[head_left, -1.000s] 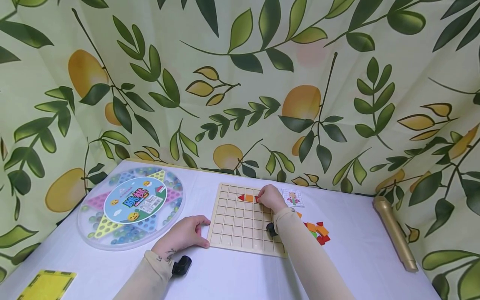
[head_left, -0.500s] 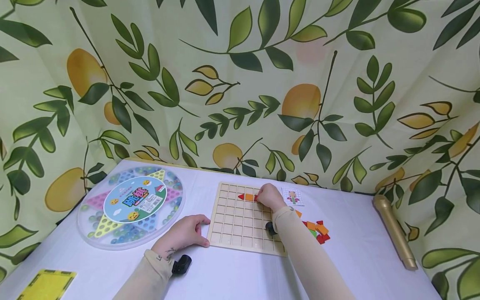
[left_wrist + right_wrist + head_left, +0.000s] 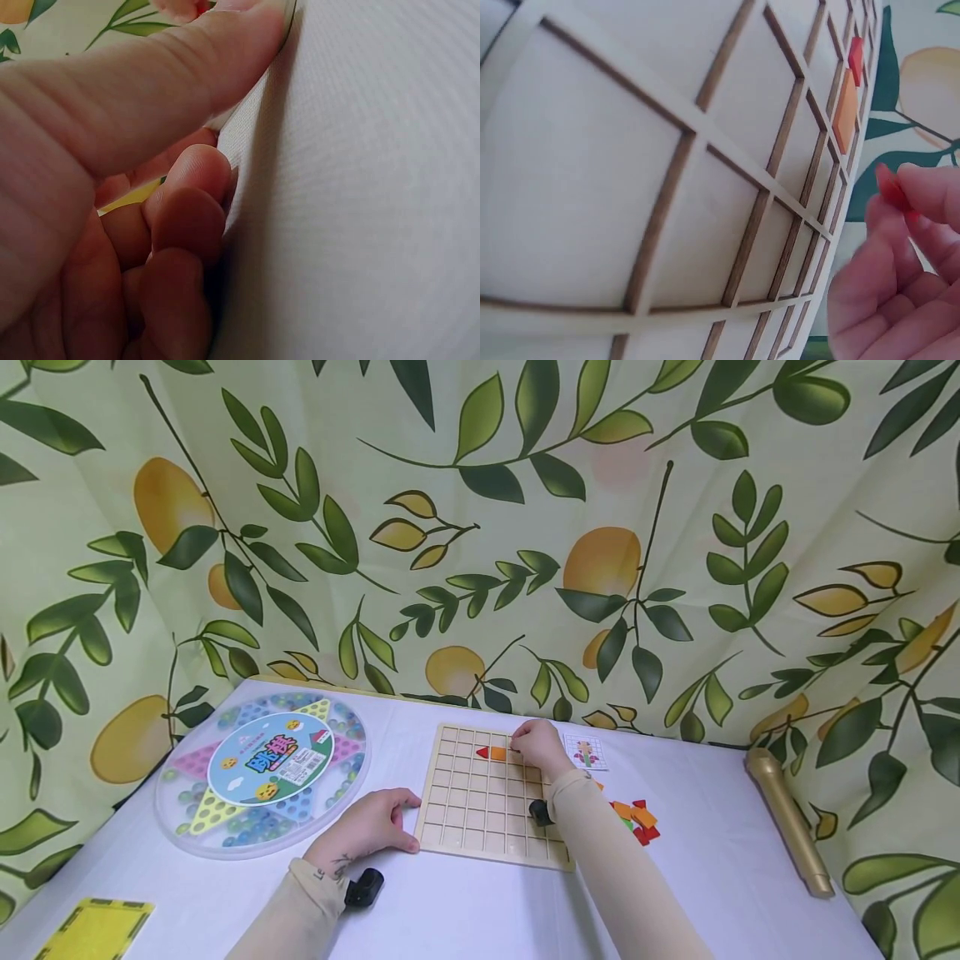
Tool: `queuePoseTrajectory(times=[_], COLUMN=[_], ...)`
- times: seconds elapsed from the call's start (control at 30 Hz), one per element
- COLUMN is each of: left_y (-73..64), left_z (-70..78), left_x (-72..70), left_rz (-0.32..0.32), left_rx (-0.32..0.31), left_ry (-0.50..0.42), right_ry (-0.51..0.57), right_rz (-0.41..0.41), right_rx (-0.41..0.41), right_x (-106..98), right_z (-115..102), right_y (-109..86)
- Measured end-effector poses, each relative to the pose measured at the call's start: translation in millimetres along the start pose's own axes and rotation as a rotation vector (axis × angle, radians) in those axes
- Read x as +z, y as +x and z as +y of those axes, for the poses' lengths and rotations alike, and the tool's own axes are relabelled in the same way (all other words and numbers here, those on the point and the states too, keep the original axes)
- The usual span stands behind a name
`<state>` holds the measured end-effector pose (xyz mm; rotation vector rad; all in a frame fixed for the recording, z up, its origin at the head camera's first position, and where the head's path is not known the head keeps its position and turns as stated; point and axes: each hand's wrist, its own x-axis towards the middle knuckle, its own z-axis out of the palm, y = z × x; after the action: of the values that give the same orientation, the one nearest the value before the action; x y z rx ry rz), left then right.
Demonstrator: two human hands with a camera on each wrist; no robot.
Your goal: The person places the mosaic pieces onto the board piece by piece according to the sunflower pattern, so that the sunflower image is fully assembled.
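Your right hand [image 3: 543, 750] pinches a red piece [image 3: 892, 190] between its fingers by the far side of the grid board [image 3: 474, 814], near the tabletop's [image 3: 720, 827] far edge. Your left hand [image 3: 365, 827], thumb and forefinger spread, touches the board's left side, seemingly without gripping it.

White-clothed table [image 3: 427, 910] with round marble game [image 3: 270, 758], gridded board [image 3: 472, 818], picture card [image 3: 586, 752], coloured pieces [image 3: 643, 818], gold rod [image 3: 789, 823] and yellow panel [image 3: 97, 932].

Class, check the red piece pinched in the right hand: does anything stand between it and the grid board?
Nothing visible does. The right wrist view shows open space between the red piece, held by the right hand, and the grid board; the orange square sits off to one side.
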<state>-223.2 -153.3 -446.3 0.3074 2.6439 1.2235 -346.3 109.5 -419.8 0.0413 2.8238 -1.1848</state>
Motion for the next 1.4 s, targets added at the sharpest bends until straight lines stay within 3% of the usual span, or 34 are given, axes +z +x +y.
queuePoseTrajectory(times=[0.17, 0.27, 0.57, 0.97, 1.4], left_y=[0.7, 0.8, 0.2, 0.1, -0.1], left_z=[0.4, 0.5, 1.3, 2.0, 2.7], left_x=[0.3, 0.6, -0.1, 0.0, -0.4], left_rz=[0.001, -0.001, -0.003, 0.001, 0.003], left_rx=[-0.006, -0.007, -0.002, -0.006, -0.009], left_ry=[0.005, 0.007, 0.006, -0.005, -0.007], right_ry=[0.178, 0.218, 0.137, -0.004, -0.102], right_rz=[-0.029, -0.039, -0.056, -0.035, -0.042], right_rx=[0.121, 0.162, 0.177, 0.072, 0.065], right_x=[-3.1, -4.0, -3.3, 1.5, 2.8], right_z=[2.5, 4.5, 9.7, 7.8, 5.2], right_y=[0.9, 1.6, 4.2, 1.0, -2.1])
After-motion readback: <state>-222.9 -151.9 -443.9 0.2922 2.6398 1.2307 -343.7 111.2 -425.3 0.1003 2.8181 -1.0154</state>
